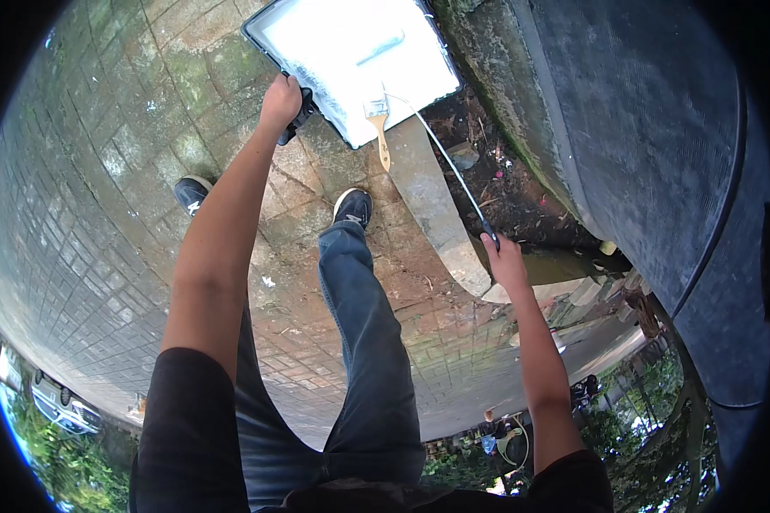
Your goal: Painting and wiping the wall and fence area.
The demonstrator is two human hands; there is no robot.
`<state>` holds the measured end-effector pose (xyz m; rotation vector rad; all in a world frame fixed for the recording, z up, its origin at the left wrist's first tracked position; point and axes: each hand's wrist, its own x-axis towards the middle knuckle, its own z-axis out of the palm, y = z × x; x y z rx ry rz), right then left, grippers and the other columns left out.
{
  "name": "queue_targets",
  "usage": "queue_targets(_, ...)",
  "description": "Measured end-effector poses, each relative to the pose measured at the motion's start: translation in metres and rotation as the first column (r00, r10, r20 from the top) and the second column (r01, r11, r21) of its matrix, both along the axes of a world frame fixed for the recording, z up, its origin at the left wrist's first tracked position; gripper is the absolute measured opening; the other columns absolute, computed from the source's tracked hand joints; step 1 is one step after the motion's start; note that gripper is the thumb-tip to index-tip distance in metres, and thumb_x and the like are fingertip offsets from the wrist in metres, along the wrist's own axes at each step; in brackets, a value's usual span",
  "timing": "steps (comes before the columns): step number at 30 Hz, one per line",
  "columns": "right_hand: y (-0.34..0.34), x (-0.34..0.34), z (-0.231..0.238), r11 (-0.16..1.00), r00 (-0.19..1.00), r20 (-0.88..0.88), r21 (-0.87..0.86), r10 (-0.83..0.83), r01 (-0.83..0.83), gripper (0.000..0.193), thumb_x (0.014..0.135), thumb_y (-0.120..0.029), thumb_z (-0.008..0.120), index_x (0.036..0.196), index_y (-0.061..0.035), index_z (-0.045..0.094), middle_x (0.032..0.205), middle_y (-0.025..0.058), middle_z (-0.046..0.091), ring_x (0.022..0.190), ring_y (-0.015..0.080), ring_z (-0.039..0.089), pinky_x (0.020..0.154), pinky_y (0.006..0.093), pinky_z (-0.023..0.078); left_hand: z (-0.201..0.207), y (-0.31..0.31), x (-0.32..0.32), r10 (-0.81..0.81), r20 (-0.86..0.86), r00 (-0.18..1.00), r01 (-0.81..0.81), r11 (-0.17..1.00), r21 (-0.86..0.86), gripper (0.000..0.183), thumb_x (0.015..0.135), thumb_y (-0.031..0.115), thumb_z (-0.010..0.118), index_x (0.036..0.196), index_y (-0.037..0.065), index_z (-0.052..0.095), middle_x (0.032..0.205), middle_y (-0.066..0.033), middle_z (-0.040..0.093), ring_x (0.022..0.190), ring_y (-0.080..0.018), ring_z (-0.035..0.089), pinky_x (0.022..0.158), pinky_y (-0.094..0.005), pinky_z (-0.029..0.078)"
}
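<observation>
A black paint tray (269, 53) with white paint in it is at the top of the view. My left hand (282, 104) is closed around the black handle (298, 120) on the tray's left side. Low on the right, my right hand (506, 263) grips the dark handle of a paint roller (447, 156), whose thin white rod runs up into the tray. The roller's head cannot be made out against the bright paint. A flat paintbrush (382, 144) with a wooden handle leans over the tray's near edge, its bristle end inside.
Brick paving (299, 316) with white paint flecks lies underfoot, my two dark shoes (352, 208) on it. A concrete kerb (432, 205) borders a strip of soil (479, 150). Along the right stands a dark grey wall (659, 128) with a black cable (717, 231).
</observation>
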<state>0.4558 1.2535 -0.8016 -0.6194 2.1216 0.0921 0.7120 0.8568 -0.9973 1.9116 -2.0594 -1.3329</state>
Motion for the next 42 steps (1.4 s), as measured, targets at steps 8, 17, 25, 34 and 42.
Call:
queue_targets(8, -0.065, 0.006, -0.01, 0.999, 0.994, 0.112, -0.043, 0.02, -0.015, 0.05, 0.092, -0.047, 0.049, 0.087, 0.0018, 0.059, 0.068, 0.0245, 0.056, 0.073, 0.0444, 0.056, 0.065, 0.046, 0.044, 0.004, -0.002, -0.003, -0.003, 0.003, 1.0, 0.003, 1.0, 0.009, 0.044, 0.092, 0.032, 0.036, 0.097, -0.007, 0.054, 0.1, -0.0338, 0.058, 0.099, -0.048, 0.054, 0.087, -0.0505, 0.041)
queue_targets(17, 0.014, 0.024, 0.02, 0.986, 0.994, 0.102, 0.163, -0.05, 0.033, 0.053, 0.092, -0.049, 0.047, 0.081, 0.0022, 0.058, 0.067, 0.0227, 0.057, 0.071, 0.043, 0.057, 0.065, 0.0469, 0.043, 0.007, -0.007, -0.003, -0.037, -0.004, 0.999, 0.037, 0.999, -0.003, 0.041, 0.092, 0.03, 0.036, 0.097, -0.007, 0.054, 0.098, -0.0348, 0.058, 0.096, -0.0488, 0.055, 0.085, -0.0511, 0.042)
queue_targets(25, -0.058, 0.039, -0.021, 0.998, 0.993, 0.098, 0.014, -0.059, 0.057, 0.055, 0.092, -0.049, 0.048, 0.077, 0.0034, 0.059, 0.065, 0.0255, 0.057, 0.07, 0.0465, 0.056, 0.063, 0.0493, 0.042, 0.009, -0.017, -0.011, -0.059, -0.041, 0.997, 0.059, 0.998, -0.019, 0.042, 0.092, 0.032, 0.037, 0.1, -0.007, 0.053, 0.101, -0.0337, 0.057, 0.099, -0.0477, 0.054, 0.087, -0.0503, 0.041)
queue_targets(34, -0.127, 0.03, -0.011, 0.995, 0.999, 0.035, -0.097, 0.001, 0.002, 0.056, 0.092, -0.048, 0.047, 0.076, 0.0046, 0.057, 0.063, 0.0241, 0.054, 0.067, 0.043, 0.054, 0.062, 0.0468, 0.042, 0.011, -0.016, -0.016, -0.037, -0.016, 0.999, 0.037, 0.999, 0.01, 0.042, 0.092, 0.03, 0.035, 0.101, -0.007, 0.053, 0.102, -0.0345, 0.057, 0.099, -0.0488, 0.054, 0.088, -0.0517, 0.041)
queue_targets(42, -0.131, 0.042, -0.017, 0.993, 0.999, -0.041, -0.117, -0.017, 0.012, 0.05, 0.093, -0.046, 0.048, 0.085, 0.002, 0.06, 0.068, 0.0279, 0.057, 0.073, 0.0484, 0.056, 0.064, 0.0518, 0.043, 0.011, -0.019, -0.017, -0.01, -0.018, 1.0, 0.01, 1.0, -0.011, 0.04, 0.092, 0.03, 0.035, 0.098, -0.006, 0.053, 0.099, -0.0348, 0.057, 0.097, -0.049, 0.055, 0.085, -0.0526, 0.042)
